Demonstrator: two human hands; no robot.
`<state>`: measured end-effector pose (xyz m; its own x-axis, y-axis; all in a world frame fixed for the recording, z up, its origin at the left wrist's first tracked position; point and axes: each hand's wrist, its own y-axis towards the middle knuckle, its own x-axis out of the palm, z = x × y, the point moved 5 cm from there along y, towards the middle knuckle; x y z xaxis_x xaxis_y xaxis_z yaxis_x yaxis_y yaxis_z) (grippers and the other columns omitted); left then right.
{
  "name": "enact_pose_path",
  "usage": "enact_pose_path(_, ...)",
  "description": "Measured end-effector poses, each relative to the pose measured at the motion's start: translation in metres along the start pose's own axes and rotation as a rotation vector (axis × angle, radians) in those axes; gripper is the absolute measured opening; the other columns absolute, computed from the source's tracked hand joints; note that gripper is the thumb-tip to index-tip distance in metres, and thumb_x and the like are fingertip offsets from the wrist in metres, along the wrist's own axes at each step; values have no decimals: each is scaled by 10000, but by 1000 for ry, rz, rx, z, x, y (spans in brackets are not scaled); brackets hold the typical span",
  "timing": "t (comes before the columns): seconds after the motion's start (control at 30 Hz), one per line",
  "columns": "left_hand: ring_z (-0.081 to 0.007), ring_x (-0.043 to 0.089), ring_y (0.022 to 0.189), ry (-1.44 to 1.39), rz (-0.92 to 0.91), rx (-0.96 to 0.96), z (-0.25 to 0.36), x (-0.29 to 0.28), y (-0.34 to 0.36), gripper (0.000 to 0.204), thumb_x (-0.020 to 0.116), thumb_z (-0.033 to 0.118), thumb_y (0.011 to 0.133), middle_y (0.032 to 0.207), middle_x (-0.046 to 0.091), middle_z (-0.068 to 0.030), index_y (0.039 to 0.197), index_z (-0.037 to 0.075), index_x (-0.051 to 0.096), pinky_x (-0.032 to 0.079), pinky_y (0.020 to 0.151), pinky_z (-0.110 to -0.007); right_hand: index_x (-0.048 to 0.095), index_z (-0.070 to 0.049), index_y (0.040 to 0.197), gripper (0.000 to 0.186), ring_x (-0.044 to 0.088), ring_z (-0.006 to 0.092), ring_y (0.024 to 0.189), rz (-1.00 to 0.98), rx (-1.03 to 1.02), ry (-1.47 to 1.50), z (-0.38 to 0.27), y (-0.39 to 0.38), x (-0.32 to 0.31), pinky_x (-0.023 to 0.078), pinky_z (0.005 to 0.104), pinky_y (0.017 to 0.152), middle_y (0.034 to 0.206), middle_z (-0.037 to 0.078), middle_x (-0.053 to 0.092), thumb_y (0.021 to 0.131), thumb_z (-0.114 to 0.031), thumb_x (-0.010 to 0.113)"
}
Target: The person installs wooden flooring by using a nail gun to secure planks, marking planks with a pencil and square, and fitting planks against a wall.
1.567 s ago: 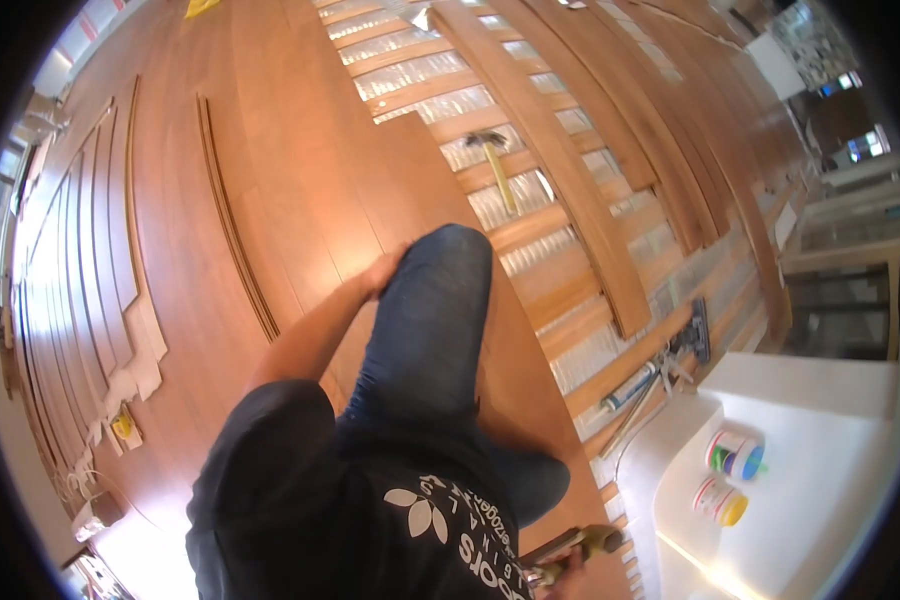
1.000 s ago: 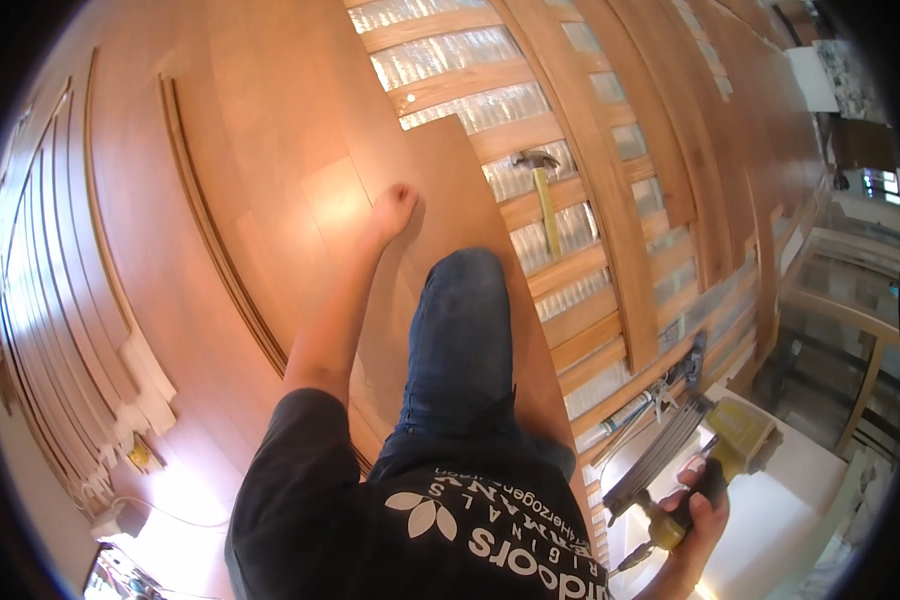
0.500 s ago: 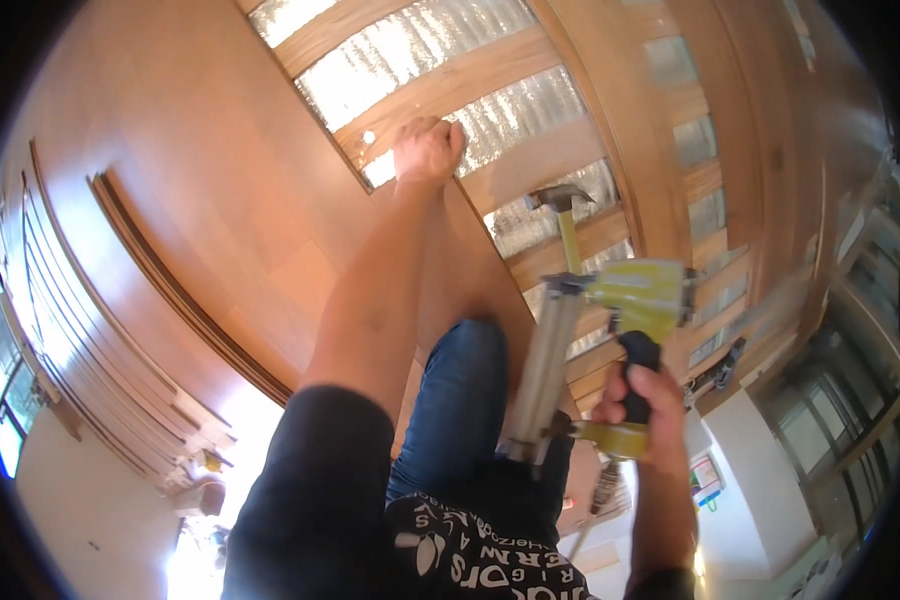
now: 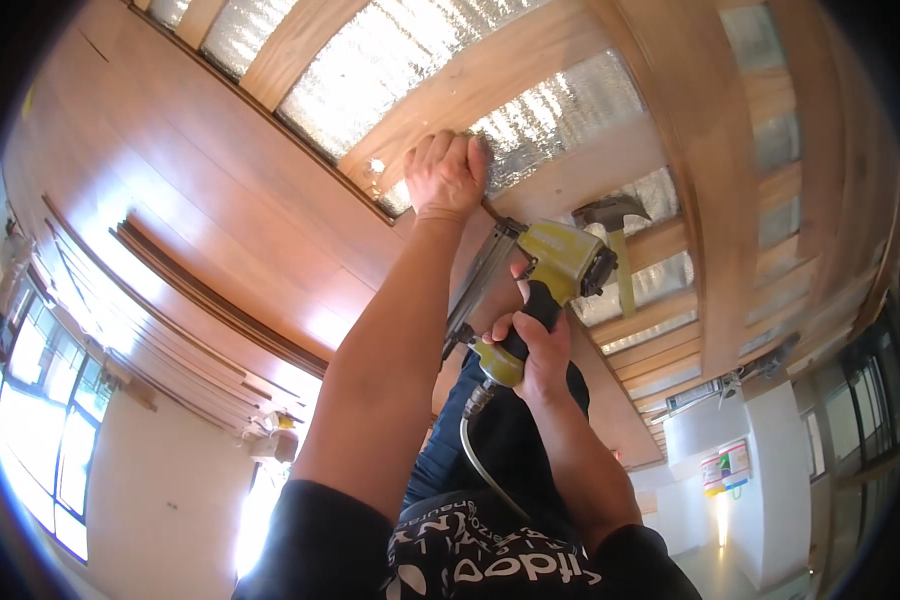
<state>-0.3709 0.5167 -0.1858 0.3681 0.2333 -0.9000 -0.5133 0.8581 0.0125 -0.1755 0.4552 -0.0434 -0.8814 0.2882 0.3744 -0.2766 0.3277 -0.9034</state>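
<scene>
My right hand (image 4: 542, 350) grips the black handle of a yellow-green pneumatic nail gun (image 4: 562, 250), with an air hose (image 4: 475, 450) running from the base of its handle. The gun's nose is close to the edge of the laid floorboards (image 4: 260, 200); whether it touches them I cannot tell. My left hand (image 4: 445, 178) is closed with its fingers curled down at that same edge, beside the nose. What it grips, if anything, is hidden. Just past the gun, a claw hammer (image 4: 612, 212) lies across the wooden battens, its handle partly covered by the gun.
Beyond the boards' edge, wooden battens (image 4: 510, 65) alternate with silver foil sheeting (image 4: 390, 50). Loose long boards (image 4: 200, 285) lie stacked at the left. A grey tube-like tool (image 4: 695, 395) rests at the right. Windows (image 4: 50, 400) stand at the far left.
The nail gun in my right hand has swung left and up to the boards' edge, near my left hand. My left hand stays closed at the edge. The view has shifted.
</scene>
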Motion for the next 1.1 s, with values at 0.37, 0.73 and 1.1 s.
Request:
enact_pose_path(0.37,-259,630,829,27,-33,-7,1,2,1,221,662,241,943,842,640,-36,758,119,663,450,759,-427,385,-14,1517,597,639,168,728,72,17,56,9,14,2,597,387,779,1458,120,536,957,26,587)
enact_pose_path(0.73,-277,621,837,52,-35,13,1,8,-1,230,645,248,972,849,635,-48,784,115,664,449,766,-426,429,-28,1461,520,647,143,720,182,172,-64,7,16,11,590,343,763,1172,115,653,965,30,573)
enact_pose_path(1.1,-315,622,851,73,-62,35,7,7,2,233,600,237,1002,882,647,-69,828,104,678,468,777,-454,373,-45,1561,636,645,126,731,122,148,-34,12,5,-18,578,335,801,904,56,647,977,23,613)
